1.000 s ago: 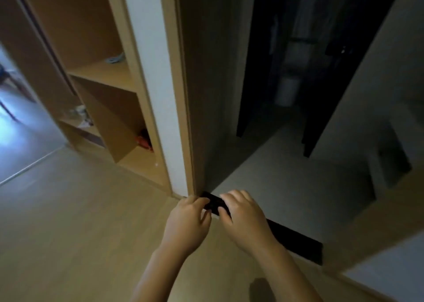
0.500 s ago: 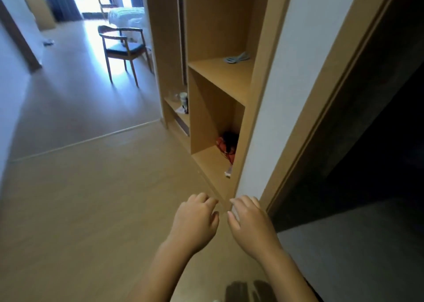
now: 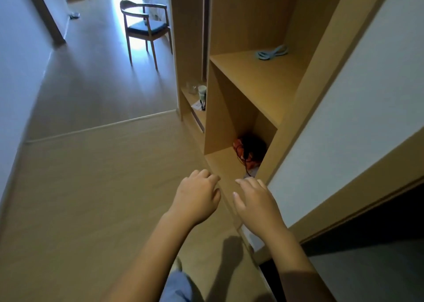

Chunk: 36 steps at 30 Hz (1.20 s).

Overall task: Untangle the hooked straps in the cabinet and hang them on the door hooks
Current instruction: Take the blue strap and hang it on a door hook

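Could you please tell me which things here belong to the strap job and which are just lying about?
For the job: the red and black tangle of straps in the cabinet's bottom compartment; left hand and right hand, both empty, in front of it.
Lying about: pale blue loop on the shelf above (possibly another strap); white cup on the side shelf; wooden chair beyond.

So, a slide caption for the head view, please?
Left hand and right hand, both empty, near the straps on the cabinet's bottom shelf.
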Each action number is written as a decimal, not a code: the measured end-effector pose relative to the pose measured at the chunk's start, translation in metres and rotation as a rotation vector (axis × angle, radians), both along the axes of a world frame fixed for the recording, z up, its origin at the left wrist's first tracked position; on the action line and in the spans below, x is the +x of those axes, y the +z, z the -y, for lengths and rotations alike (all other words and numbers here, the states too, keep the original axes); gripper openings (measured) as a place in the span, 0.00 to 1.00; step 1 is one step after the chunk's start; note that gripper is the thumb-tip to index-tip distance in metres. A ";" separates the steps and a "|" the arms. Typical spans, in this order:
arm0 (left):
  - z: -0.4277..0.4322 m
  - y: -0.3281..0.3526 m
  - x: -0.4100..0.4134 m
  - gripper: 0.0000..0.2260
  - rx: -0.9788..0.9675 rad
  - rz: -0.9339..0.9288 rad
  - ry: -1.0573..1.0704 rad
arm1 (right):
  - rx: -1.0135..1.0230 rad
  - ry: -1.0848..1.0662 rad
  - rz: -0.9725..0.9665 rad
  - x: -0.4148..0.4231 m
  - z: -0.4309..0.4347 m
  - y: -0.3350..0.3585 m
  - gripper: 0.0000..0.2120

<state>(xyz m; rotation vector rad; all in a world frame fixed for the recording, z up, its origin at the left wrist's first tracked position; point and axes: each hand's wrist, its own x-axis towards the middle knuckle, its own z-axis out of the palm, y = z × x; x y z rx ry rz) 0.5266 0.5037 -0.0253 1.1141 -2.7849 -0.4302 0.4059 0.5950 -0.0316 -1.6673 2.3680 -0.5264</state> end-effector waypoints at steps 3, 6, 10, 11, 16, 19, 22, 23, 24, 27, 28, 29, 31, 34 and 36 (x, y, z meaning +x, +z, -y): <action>0.036 -0.007 -0.022 0.18 0.030 0.012 -0.028 | 0.000 -0.040 0.019 -0.020 0.034 -0.003 0.18; 0.083 -0.010 -0.044 0.18 0.032 0.017 -0.084 | 0.000 -0.102 0.033 -0.039 0.078 -0.006 0.19; 0.159 0.001 -0.074 0.18 0.005 0.020 -0.186 | -0.035 -0.188 0.015 -0.064 0.146 0.000 0.19; 0.179 0.006 -0.082 0.17 0.004 0.010 -0.212 | -0.048 -0.206 0.014 -0.071 0.162 0.002 0.19; 0.259 0.024 -0.122 0.16 0.029 -0.097 -0.320 | -0.207 -0.308 -0.019 -0.094 0.229 0.008 0.10; 0.284 0.028 -0.146 0.16 0.075 -0.132 -0.404 | -0.264 -0.363 -0.044 -0.104 0.249 0.013 0.17; 0.304 0.027 -0.170 0.13 0.087 -0.163 -0.502 | -0.268 -0.446 -0.079 -0.118 0.265 0.018 0.22; 0.311 0.027 -0.178 0.12 0.086 -0.175 -0.513 | -0.257 -0.470 -0.073 -0.124 0.270 0.017 0.23; 0.317 0.028 -0.185 0.12 0.088 -0.177 -0.509 | -0.251 -0.493 -0.079 -0.129 0.275 0.018 0.25; 0.332 0.029 -0.207 0.12 0.093 -0.162 -0.510 | -0.233 -0.554 -0.057 -0.142 0.289 0.017 0.25; 0.336 0.028 -0.214 0.11 0.097 -0.153 -0.526 | -0.235 -0.567 -0.059 -0.148 0.294 0.016 0.23; 0.341 0.029 -0.222 0.11 0.105 -0.144 -0.541 | -0.237 -0.583 -0.064 -0.154 0.299 0.015 0.21; 0.351 0.029 -0.240 0.12 0.120 -0.120 -0.568 | -0.221 -0.619 -0.064 -0.170 0.309 0.014 0.20; 0.368 0.031 -0.272 0.14 0.105 -0.072 -0.628 | -0.211 -0.652 -0.072 -0.200 0.326 0.013 0.15; 0.379 0.032 -0.292 0.14 0.101 -0.019 -0.667 | -0.221 -0.681 -0.057 -0.219 0.337 0.017 0.17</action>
